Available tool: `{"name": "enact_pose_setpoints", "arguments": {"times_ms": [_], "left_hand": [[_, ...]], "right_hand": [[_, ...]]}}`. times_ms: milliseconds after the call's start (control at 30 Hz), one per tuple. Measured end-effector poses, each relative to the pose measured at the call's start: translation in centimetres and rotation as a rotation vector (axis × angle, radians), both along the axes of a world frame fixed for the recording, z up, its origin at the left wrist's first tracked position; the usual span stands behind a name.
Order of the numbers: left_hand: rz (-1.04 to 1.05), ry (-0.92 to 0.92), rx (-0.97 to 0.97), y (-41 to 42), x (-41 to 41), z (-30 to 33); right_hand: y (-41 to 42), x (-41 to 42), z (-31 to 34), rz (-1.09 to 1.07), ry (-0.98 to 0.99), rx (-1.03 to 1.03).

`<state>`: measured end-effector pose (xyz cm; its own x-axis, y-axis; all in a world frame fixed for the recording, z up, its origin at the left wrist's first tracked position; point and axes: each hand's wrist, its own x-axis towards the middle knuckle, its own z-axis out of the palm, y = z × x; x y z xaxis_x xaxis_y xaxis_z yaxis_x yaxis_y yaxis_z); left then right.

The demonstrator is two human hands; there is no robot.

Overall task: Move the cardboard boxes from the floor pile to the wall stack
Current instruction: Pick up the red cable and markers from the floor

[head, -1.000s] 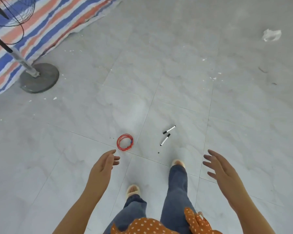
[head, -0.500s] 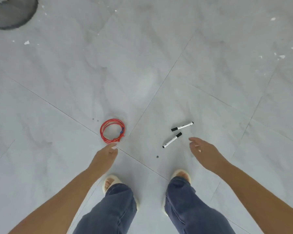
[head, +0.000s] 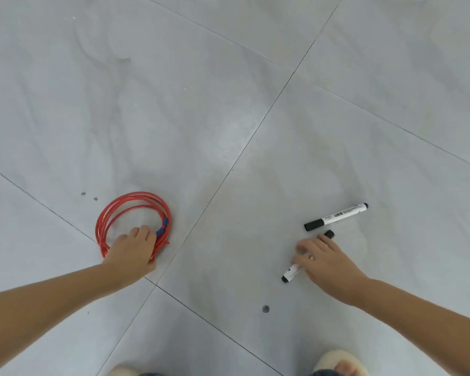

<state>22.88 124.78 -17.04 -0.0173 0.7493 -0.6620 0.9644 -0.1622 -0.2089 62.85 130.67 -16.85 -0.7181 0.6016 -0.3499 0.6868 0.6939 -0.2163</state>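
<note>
Floor (head: pixel 228 109): grey marbled tiles with dark grout lines crossing the frame diagonally. No cardboard boxes appear anywhere in the head view, and no containers.

Left hand (head: pixel 132 251), lower left of centre: arm extended from the lower left edge, palm down on the near side of a red wire coil (head: pixel 130 213) lying flat on the floor. Fingers curl over the coil's strands, gripping them; a blue band (head: pixel 162 227) on the coil shows just beyond the fingertips.

Right hand (head: pixel 324 260), lower right of centre: arm extended from the right edge, fingers bent around the near marker (head: pixel 291 273), pinching it against the floor. A ring shows on one finger. A second marker (head: pixel 337 216), black cap toward the left, lies just beyond, untouched.

Slipper toes (head: pixel 342 362) at the bottom edge.
</note>
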Motion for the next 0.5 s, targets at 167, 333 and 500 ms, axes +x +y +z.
{"name": "enact_pose_setpoints", "arguments": {"times_ms": [167,333,500], "left_hand": [[0.149,-0.196,-0.016,0.9,0.0,0.1],[0.372,-0.383,0.105,3.1,0.6,0.6],[0.491,-0.590,0.247,3.9,1.2,0.2]], "right_hand": [[2.5,-1.4,0.9,-0.084,0.208,-0.024],[5.6,-0.7,2.4,-0.314,0.211,0.112],[7.0,3.6,0.6,-0.464,-0.122,0.018]]}}
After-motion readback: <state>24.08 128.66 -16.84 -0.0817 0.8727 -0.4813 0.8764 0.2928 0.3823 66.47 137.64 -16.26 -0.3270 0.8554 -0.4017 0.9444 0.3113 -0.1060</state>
